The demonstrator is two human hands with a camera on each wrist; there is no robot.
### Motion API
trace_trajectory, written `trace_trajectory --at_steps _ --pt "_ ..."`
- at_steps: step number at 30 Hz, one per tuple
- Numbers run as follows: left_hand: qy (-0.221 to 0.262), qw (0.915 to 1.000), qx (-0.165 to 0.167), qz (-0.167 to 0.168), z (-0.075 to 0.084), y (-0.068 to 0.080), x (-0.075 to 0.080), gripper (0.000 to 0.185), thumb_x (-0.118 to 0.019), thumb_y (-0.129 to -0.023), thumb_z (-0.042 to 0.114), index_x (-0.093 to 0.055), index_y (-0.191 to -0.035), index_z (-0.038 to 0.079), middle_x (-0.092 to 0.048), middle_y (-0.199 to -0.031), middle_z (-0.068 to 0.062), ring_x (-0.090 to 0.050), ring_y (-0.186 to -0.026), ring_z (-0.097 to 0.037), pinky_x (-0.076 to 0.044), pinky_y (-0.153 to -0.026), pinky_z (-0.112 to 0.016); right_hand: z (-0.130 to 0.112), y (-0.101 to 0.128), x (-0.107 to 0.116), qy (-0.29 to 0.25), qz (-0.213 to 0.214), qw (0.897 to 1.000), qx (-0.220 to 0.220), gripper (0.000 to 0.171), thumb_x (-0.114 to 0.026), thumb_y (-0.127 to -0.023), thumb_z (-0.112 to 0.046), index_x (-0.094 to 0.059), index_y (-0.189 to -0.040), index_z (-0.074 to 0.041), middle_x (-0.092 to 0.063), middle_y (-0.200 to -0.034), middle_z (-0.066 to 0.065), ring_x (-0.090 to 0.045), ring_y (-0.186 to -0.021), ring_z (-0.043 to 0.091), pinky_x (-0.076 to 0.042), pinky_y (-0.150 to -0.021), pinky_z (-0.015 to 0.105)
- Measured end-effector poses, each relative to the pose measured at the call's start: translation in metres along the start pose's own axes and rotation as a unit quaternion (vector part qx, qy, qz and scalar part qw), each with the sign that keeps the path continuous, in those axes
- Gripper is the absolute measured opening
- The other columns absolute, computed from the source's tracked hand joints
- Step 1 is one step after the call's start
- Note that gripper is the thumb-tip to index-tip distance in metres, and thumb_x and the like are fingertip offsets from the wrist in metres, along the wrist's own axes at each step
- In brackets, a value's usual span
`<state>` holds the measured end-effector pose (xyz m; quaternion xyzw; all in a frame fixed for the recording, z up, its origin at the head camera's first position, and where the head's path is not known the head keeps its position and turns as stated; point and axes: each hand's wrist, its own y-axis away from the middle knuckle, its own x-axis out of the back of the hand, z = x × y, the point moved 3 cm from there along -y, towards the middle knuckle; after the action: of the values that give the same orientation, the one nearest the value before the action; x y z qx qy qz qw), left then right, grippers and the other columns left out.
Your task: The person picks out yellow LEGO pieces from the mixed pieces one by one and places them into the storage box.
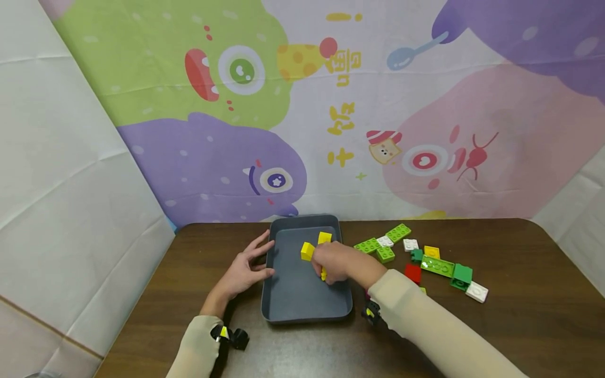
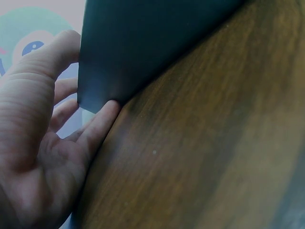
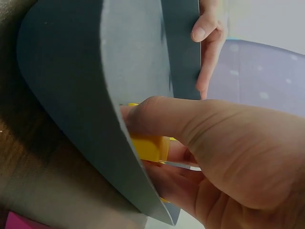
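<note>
the right hand (image 1: 333,262) pinches a yellow brick (image 3: 150,147) inside the grey tray (image 1: 302,299), near its right wall. it is better to lower it flat on the floor, beside the other yellow bricks (image 1: 308,250). the left hand (image 1: 243,270) lies open, fingers straight against the tray's left wall, steadying it.

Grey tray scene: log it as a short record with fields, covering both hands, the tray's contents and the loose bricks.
surface: dark wooden table
tray: grey tray, on the table
left hand: left hand, fingers straight, touching the tray's left outer wall
right hand: right hand, inside the tray, gripping a yellow brick
other tray contents: two yellow bricks near the far end
loose bricks: green, white, red and yellow bricks, on the table right of the tray
</note>
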<state>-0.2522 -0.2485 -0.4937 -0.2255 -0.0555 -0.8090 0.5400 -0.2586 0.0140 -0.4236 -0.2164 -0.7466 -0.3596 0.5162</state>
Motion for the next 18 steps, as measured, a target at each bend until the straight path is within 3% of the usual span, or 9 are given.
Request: trace_trajectory --at_steps 18 --pt "-0.007 1.0 0.004 0.0 0.0023 0.0012 0.0 0.076 -0.081 -0.1 0.0 -0.046 -0.168 -0.005 -0.018 -0.191 -0.017 -0.031 -0.17 -0.052 -0.055 -0.12 -0.059 0.003 -0.0004 -0.0061 -0.01 0.007 1.0 0.004 0.023 -0.095 -0.089 -0.005 -0.076 -0.087 -0.017 -0.071 -0.103 0.002 -0.063 -0.098 0.02 -0.064 -0.107 0.043"
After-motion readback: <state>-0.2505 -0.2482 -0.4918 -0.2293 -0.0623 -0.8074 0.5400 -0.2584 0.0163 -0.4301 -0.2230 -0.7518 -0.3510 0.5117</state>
